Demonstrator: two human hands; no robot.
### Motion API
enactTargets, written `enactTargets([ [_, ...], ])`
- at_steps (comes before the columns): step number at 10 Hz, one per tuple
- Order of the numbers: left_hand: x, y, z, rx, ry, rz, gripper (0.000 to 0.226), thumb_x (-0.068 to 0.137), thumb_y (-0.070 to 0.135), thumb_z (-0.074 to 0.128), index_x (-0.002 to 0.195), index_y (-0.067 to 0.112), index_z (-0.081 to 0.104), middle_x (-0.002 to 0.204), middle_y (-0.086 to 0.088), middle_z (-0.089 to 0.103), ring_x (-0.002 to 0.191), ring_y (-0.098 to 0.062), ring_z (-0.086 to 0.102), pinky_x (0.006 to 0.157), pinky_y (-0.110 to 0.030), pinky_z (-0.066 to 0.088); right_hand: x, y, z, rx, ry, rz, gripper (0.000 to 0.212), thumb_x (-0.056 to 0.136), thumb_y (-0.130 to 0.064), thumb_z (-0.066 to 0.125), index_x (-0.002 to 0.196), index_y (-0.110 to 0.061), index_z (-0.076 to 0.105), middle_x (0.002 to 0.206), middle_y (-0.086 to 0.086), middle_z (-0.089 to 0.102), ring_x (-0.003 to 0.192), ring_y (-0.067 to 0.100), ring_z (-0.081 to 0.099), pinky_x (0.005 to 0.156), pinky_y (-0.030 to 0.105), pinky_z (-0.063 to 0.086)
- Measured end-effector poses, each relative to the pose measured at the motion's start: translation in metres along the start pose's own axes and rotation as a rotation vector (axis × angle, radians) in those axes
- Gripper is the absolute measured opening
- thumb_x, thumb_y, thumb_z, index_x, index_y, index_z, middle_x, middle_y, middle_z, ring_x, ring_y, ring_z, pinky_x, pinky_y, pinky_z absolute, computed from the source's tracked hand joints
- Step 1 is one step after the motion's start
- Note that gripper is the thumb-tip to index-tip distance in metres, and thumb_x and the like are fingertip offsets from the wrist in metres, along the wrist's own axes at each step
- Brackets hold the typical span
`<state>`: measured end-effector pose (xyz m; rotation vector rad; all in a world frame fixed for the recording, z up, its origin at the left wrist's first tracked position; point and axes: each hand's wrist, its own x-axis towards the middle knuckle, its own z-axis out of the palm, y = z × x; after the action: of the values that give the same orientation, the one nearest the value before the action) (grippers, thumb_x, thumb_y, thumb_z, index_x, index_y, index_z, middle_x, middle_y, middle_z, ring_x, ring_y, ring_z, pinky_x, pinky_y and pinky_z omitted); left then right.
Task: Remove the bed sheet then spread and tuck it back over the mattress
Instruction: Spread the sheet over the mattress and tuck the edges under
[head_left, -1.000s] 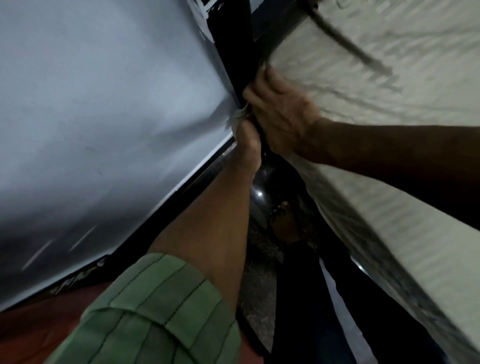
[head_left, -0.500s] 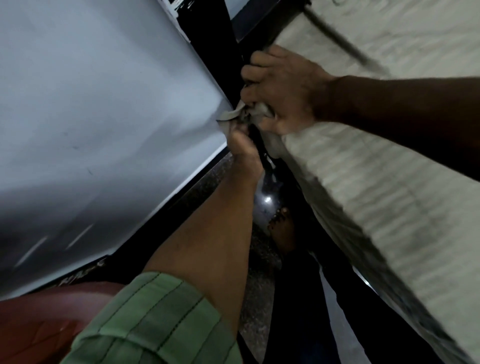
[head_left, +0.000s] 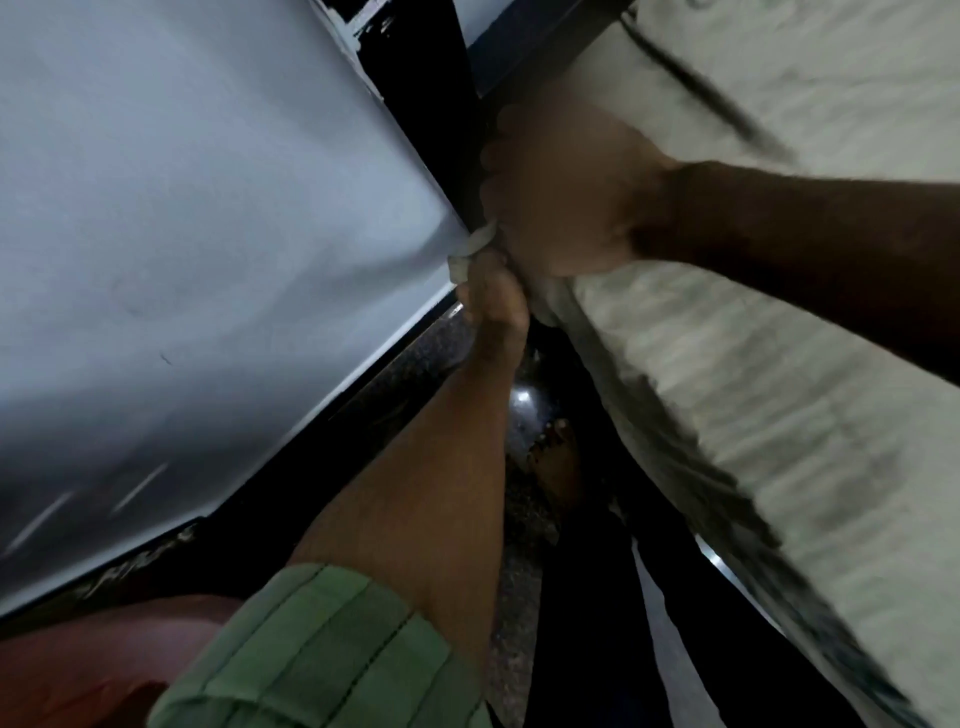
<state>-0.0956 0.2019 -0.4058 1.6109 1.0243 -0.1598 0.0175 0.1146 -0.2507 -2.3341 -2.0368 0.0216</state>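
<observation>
**A:** Which step is the person on?

**B:** It looks like work at a corner of the bed. Both hands meet where the bed sheet, pale with a faint stripe, wraps the mattress edge on the right of the view. Whether the corner is being pulled free or tucked back cannot be told from this one moment.

**A:** What does the left hand have?

**B:** Its fingers are curled round a small bunched bit of whitish cloth at the corner, seemingly the sheet's end. The forearm runs straight up from the rolled green sleeve, wrist held straight, reaching into the gap between the bed and the grey wall panel.

**A:** And the right hand?

**B:** It is blurred. It comes in from the right, back of the hand up, knuckles curled over the corner, just above and touching the left hand. It appears to clutch the sheet there, though the fingertips are hidden.

**A:** What does the next move call for?

**B:** Probably a firm pull on that bunch along the mattress edge, with the right hand holding the corner steady. The gap is narrow and dark, with a bare foot on the floor below, so there is little room to work.
</observation>
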Motion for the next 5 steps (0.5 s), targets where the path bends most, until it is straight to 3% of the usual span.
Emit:
enactTargets([
  [1, -0.026, 0.026, -0.012, 0.439, -0.099, -0.06, 0.054, 0.106, 0.025, 0.044, 0.159, 0.023, 0.031, 0.161, -0.005, 0.038, 0.144, -0.015, 0.036, 0.113, -0.013, 0.026, 0.001, -0.005, 0.005, -0.032, -0.034, 0.022, 0.027, 0.078, -0.039, 0.041, 0.079, -0.016, 0.057, 0.087, 0.005, 0.056, 0.096, 0.032, 0.047, 0.085, 0.046, 0.035],
  [2, -0.029, 0.035, -0.021, 0.716, -0.089, -0.039, 0.059, 0.1, 0.029, 0.05, 0.157, 0.022, 0.033, 0.158, -0.01, 0.04, 0.145, -0.032, 0.031, 0.117, -0.044, 0.026, 0.002, -0.008, 0.006, -0.037, -0.045, 0.048, 0.026, 0.079, -0.038, 0.042, 0.079, -0.016, 0.056, 0.089, 0.007, 0.058, 0.097, 0.033, 0.048, 0.086, 0.047, 0.036],
  [3, -0.023, 0.021, -0.024, 0.144, 0.083, 0.032, 0.043, 0.096, 0.026, 0.051, 0.135, 0.018, 0.065, 0.134, -0.008, 0.066, 0.125, -0.028, 0.057, 0.106, -0.044, 0.047, 0.003, -0.006, 0.003, -0.042, -0.05, 0.029, 0.024, 0.078, -0.038, 0.047, 0.081, -0.016, 0.056, 0.09, 0.007, 0.059, 0.097, 0.033, 0.049, 0.085, 0.046, 0.037],
  [4, -0.033, -0.007, -0.026, -0.379, 0.297, -0.206, 0.033, 0.087, 0.023, 0.054, 0.111, 0.014, 0.074, 0.115, -0.012, 0.072, 0.102, -0.027, 0.065, 0.087, -0.037, 0.055, 0.003, -0.005, 0.001, -0.028, -0.049, 0.023, 0.025, 0.079, -0.037, 0.05, 0.084, -0.014, 0.059, 0.092, 0.007, 0.059, 0.099, 0.033, 0.048, 0.086, 0.046, 0.036],
  [5, -0.039, -0.01, -0.033, -0.576, 0.126, -0.403, 0.029, 0.09, 0.035, 0.043, 0.091, 0.019, 0.067, 0.082, -0.006, 0.068, 0.074, -0.024, 0.061, 0.071, -0.035, 0.051, 0.003, -0.006, 0.004, -0.019, -0.027, 0.052, 0.026, 0.08, -0.037, 0.049, 0.086, -0.014, 0.061, 0.094, 0.008, 0.058, 0.101, 0.033, 0.048, 0.089, 0.046, 0.036],
])
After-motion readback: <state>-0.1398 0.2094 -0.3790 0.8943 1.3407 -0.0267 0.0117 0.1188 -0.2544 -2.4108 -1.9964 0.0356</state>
